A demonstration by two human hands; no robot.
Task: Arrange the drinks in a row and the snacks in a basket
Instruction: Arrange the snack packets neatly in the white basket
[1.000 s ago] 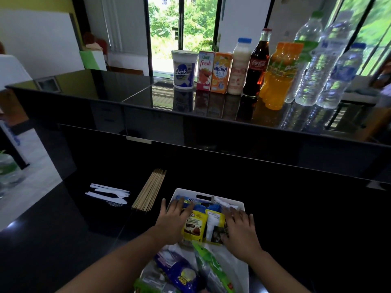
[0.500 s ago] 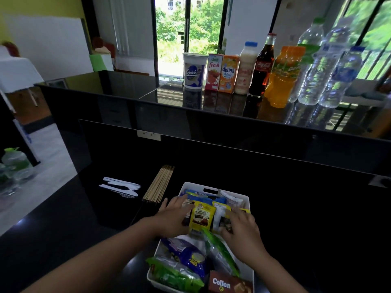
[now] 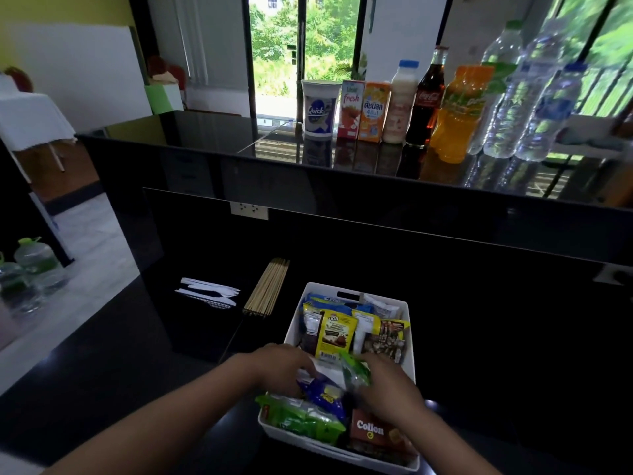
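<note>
Head view: the white basket (image 3: 293,325) on the lower surface (image 3: 496,337) is packed with snacks, a yellow packet (image 3: 335,334) upright at its far end and a Collon box (image 3: 371,430) in its near right corner. The right hand (image 3: 390,392) has its grip pinched on a green packet (image 3: 356,370). The left hand (image 3: 281,370) lies over a blue packet (image 3: 325,394), and I cannot tell its grip. Both hands have drawn back from the yellow packet. The drinks (image 3: 459,114) line the upper surface (image 3: 205,132).

Basket (image 3: 293,329): white plastic, smooth, semi-matt. Pkts inside, e.g. yellow packet (image 3: 334,334), green packet (image 3: 301,418): glossy film, crinkled. Collon box (image 3: 375,431), 5 o'clock in basket: cardboard, slight sheen. Skewers (image 3: 267,286), 11 o'clock of basket: bare wood, matt. Upper counter (image 3: 205,138), 12 o'clock: black, mirror-glossy. Water bottles (image 3: 503,108), 1 o'clock: clear plastic.
</note>
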